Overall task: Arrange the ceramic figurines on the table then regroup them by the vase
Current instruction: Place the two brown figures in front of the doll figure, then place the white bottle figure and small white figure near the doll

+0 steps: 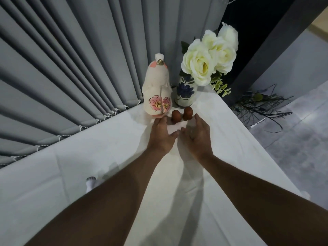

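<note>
A tall cream ceramic figurine point(157, 87) painted with pink blossoms and topped with a small gold ornament stands upright at the far end of the white cloth-covered table point(62, 174), just beside a white ceramic vase point(185, 92) decorated with dark blue flowers. The vase holds large cream-white artificial roses point(207, 57) with a sprig of pale green leaves hanging off to the right. In front of these two, close together on the cloth, stand two small round reddish-brown ceramic figurines, the left one point(175, 115) near the base of the tall figurine and the right one point(188, 113) in front of the vase (whether the two touch each other cannot be told). The left hand point(163, 134) reaches forward with its fingers loosely spread and empty, the fingertips just short of the left brown piece. The right hand point(197, 134) mirrors it, fingers open and holding nothing, its tips beside the right brown piece. The thumbs of both hands nearly meet between them. Behind the table hang grey vertical blinds point(62, 71), and a small white object point(90, 183) peeks out beside the left forearm, too hidden to identify.
</note>
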Demonstrator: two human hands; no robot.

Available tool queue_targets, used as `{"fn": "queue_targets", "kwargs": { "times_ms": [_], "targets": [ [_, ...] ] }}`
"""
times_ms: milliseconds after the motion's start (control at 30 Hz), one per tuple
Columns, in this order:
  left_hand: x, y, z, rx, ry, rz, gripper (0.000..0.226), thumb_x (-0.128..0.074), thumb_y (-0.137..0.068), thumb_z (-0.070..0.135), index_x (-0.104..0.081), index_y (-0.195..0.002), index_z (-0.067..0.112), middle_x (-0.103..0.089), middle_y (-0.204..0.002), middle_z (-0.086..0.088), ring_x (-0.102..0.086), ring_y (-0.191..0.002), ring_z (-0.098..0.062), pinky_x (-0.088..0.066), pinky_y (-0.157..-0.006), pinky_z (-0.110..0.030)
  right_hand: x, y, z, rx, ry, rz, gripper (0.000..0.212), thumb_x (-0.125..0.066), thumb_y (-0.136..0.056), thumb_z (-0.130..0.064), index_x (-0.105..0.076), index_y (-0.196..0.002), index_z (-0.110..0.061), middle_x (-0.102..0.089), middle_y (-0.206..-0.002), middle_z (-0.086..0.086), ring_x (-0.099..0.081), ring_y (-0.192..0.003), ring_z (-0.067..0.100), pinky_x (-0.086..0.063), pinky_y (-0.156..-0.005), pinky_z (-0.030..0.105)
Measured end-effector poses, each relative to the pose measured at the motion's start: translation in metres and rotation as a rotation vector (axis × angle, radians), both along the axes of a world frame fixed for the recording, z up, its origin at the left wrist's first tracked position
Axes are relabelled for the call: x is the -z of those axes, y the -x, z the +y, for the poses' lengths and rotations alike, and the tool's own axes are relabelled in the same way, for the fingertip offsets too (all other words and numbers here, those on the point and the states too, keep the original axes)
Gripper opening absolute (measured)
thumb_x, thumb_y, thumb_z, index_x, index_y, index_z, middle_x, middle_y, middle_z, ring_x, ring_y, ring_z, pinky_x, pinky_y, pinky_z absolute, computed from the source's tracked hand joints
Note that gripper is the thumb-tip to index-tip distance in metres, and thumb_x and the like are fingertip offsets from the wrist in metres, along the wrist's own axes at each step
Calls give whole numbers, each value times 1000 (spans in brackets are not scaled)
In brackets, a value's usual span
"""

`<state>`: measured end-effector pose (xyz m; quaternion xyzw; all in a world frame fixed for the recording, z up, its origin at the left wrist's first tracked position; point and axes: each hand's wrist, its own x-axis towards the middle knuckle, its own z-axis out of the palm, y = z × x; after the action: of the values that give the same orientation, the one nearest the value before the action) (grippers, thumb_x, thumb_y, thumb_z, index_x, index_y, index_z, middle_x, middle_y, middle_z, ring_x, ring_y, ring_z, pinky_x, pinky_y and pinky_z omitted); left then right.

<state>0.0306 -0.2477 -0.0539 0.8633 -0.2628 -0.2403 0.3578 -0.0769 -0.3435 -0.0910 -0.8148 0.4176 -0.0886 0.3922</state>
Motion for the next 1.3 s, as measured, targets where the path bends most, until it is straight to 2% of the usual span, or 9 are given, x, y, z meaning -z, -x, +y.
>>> {"fn": "queue_targets", "kwargs": {
  "times_ms": [167,400,633,733,833,933,1000,1133,1300],
  "targets": [
    [-33,-2,49,221,-376,-43,83,-74,-85,43,-34,-151,12,-40,-151,-11,-38,-140,-30,-34,-113,-38,-1,30,53,-119,243,146,93,-38,-94,-73,-33,-160,-7,-34,-169,15,-30,-157,35,-25,-127,50],
    [-72,-1,136,279,-744,-179,79,-68,-80,55,-39,-141,14,-41,-139,-13,-43,-127,-35,-39,-100,-42,8,88,115,-431,441,329,87,-30,-98,-78,-22,-164,-23,-14,-176,7,-11,-163,34,-6,-130,62],
    [-92,2,199,173,-924,-58,94,-81,-61,63,-39,-131,17,-36,-131,-9,-46,-123,-37,-40,-88,-41,7,103,136,-495,513,414,90,-18,-97,-80,-9,-168,-25,-1,-177,6,2,-163,34,-2,-130,62],
    [-90,9,215,106,-912,54,87,-86,-64,43,-38,-130,14,-34,-115,-10,-55,-110,-35,-42,-73,-34,7,102,142,-500,500,423,90,-15,-97,-80,-6,-168,-26,3,-177,5,4,-163,33,-1,-130,61],
    [-84,14,223,76,-809,110,79,-85,-70,26,-36,-131,11,-33,-109,-9,-54,-107,-34,-42,-74,-31,5,102,144,-495,498,409,89,-17,-97,-79,-9,-167,-26,-1,-177,5,2,-164,33,-2,-130,61],
    [-81,15,223,76,-756,94,80,-80,-76,22,-31,-139,12,-37,-116,-12,-50,-106,-34,-37,-77,-30,3,100,145,-492,485,413,89,-20,-97,-79,-12,-167,-26,-4,-177,5,0,-164,33,-1,-130,60],
    [-81,14,219,98,-740,62,84,-77,-79,21,-26,-145,14,-39,-130,-14,-51,-119,-37,-36,-81,-29,3,102,147,-497,474,401,89,-22,-96,-80,-15,-167,-26,-6,-177,5,-2,-164,32,0,-131,58],
    [-82,10,198,221,-711,-2,105,-78,-77,19,-9,-156,23,-34,-140,-15,-52,-123,-41,-45,-90,-35,1,98,128,-433,436,285,87,-31,-95,-79,-30,-163,-25,-16,-176,6,-8,-163,30,-7,-132,50],
    [-80,3,156,335,-636,-74,111,-71,-80,14,5,-158,36,-32,-145,-8,-52,-117,-35,-47,-73,-32,-6,88,86,-369,433,373,84,-19,-99,-77,-17,-166,-27,-7,-177,8,-1,-164,31,-7,-132,53]
  ]
}}
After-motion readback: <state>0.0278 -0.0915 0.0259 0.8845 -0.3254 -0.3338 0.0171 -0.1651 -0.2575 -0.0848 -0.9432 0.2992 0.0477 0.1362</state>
